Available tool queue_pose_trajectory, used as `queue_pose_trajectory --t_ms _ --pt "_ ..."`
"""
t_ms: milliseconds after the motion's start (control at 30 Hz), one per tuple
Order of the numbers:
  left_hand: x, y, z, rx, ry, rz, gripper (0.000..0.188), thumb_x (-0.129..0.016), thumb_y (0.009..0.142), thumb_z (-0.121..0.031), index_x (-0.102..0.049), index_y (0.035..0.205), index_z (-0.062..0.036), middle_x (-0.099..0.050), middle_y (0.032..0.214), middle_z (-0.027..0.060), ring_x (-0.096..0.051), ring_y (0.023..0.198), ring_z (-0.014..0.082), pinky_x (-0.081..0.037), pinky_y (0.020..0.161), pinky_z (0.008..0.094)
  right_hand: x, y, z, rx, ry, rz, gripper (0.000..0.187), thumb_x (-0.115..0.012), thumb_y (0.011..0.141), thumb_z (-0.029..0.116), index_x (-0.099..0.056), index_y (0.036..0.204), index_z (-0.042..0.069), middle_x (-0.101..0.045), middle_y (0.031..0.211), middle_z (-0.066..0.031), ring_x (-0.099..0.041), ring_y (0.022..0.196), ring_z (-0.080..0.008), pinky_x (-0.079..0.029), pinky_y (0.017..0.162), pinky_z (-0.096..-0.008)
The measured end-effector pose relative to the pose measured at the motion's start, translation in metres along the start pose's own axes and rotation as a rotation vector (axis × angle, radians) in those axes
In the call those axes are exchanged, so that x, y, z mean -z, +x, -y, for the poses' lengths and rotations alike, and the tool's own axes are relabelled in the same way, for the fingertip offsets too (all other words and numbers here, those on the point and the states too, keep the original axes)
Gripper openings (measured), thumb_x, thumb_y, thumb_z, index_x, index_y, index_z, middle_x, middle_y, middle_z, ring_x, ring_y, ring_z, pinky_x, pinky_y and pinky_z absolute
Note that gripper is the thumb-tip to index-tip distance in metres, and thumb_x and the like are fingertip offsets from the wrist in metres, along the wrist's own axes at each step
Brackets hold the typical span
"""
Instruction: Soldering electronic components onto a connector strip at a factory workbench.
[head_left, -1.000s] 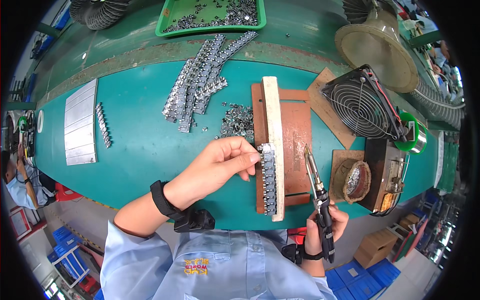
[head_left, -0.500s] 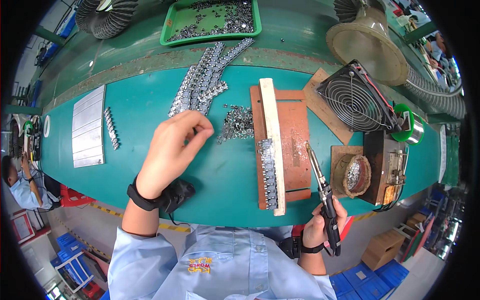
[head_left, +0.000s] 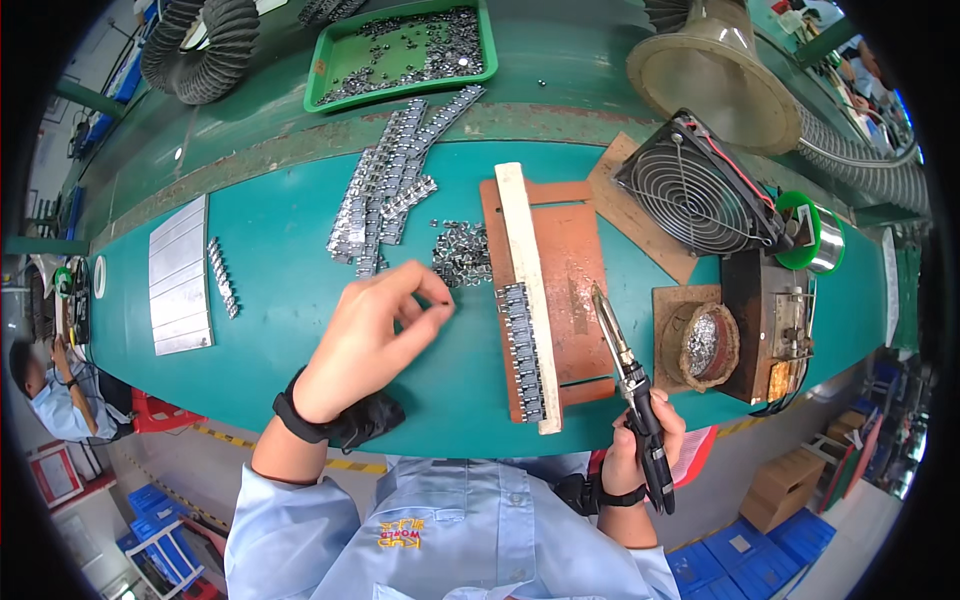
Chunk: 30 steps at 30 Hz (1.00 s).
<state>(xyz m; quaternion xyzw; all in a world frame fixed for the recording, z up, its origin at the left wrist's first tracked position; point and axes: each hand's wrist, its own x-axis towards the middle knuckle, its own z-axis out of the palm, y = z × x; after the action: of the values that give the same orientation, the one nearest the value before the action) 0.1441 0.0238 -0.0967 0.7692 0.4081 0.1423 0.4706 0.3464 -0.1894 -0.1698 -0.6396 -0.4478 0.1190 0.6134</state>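
My left hand [head_left: 375, 335] hovers over the green mat with thumb and forefinger pinched; a tiny dark speck shows at the tips, too small to name. Just beyond it lies a pile of small metal parts [head_left: 462, 250]. My right hand [head_left: 645, 445] grips the black handle of a soldering iron [head_left: 633, 380], its tip above a reddish-brown board [head_left: 575, 290]. Along that board runs a pale wooden strip [head_left: 522, 290], with a row of small circuit boards [head_left: 521, 350] against its left side. More strips of circuit boards [head_left: 390, 180] are heaped farther back.
A green tray [head_left: 400, 95] of small parts stands at the back. On the right are a fan [head_left: 690, 190], a solder spool [head_left: 812, 232], a round pot [head_left: 708, 348] and a funnel-shaped duct [head_left: 705, 90]. Metal bars [head_left: 180, 280] and a short strip [head_left: 223, 278] lie left.
My left hand has moved right and nearer to me, and its fingertips now sit close to the pile of metal parts. The soldering iron remains in my right hand, its tip over the board.
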Motion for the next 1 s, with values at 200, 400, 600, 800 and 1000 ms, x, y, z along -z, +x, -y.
queue_pose_trajectory --t_ms 200,400,600,800,1000 --pt "-0.019 0.001 -0.003 0.219 -0.82 0.201 0.004 -0.057 0.083 -0.004 -0.054 0.083 -0.0012 -0.059 0.082 0.0018 -0.057 0.07 0.0075 -0.046 0.061 0.0214 0.001 0.0 0.0 -0.015 0.025 0.025 0.051 -0.069 0.074 0.026 -0.045 0.111 0.002 -0.049 0.103 -0.0173 -0.05 0.061 -0.0117 -0.042 0.053 -0.0212" --pt "-0.023 0.007 0.002 0.312 -0.879 0.179 0.006 -0.059 0.08 -0.001 -0.055 0.085 -0.0014 -0.061 0.08 0.0062 -0.059 0.068 0.0114 -0.048 0.063 0.0216 -0.002 0.009 0.009 -0.031 0.117 0.026 0.042 -0.071 0.072 0.015 -0.048 0.105 0.002 -0.055 0.065 -0.005 -0.051 0.06 -0.0158 -0.041 0.071 -0.0344" --pt "-0.026 0.007 0.001 0.386 -0.916 0.167 0.008 -0.059 0.081 -0.001 -0.054 0.087 -0.0025 -0.06 0.08 0.0048 -0.06 0.073 0.0131 -0.049 0.067 0.023 0.005 0.007 0.004 0.002 0.003 0.121 0.053 -0.07 0.073 0.034 -0.044 0.11 0.005 -0.051 0.086 -0.0139 -0.049 0.063 -0.0135 -0.042 0.051 -0.021" --pt "-0.033 0.007 0.006 0.339 -0.984 0.141 0.012 -0.057 0.081 0.0 -0.051 0.091 -0.0034 -0.06 0.083 0.0042 -0.06 0.077 0.0124 -0.048 0.07 0.0233 -0.004 0.018 0.011 0.036 0.098 0.062 0.042 -0.071 0.07 0.012 -0.048 0.103 0.0 -0.057 0.065 -0.0051 -0.054 0.058 -0.0151 -0.042 0.071 -0.0363" --pt "-0.034 0.008 0.006 0.313 -0.986 0.165 0.014 -0.057 0.082 -0.001 -0.05 0.093 -0.0039 -0.06 0.086 0.0034 -0.059 0.08 0.0106 -0.047 0.074 0.0231 -0.002 0.018 0.012 0.028 0.084 0.088 0.043 -0.071 0.07 0.011 -0.047 0.104 0.0 -0.057 0.066 -0.0052 -0.055 0.059 -0.0152 -0.042 0.071 -0.0365"
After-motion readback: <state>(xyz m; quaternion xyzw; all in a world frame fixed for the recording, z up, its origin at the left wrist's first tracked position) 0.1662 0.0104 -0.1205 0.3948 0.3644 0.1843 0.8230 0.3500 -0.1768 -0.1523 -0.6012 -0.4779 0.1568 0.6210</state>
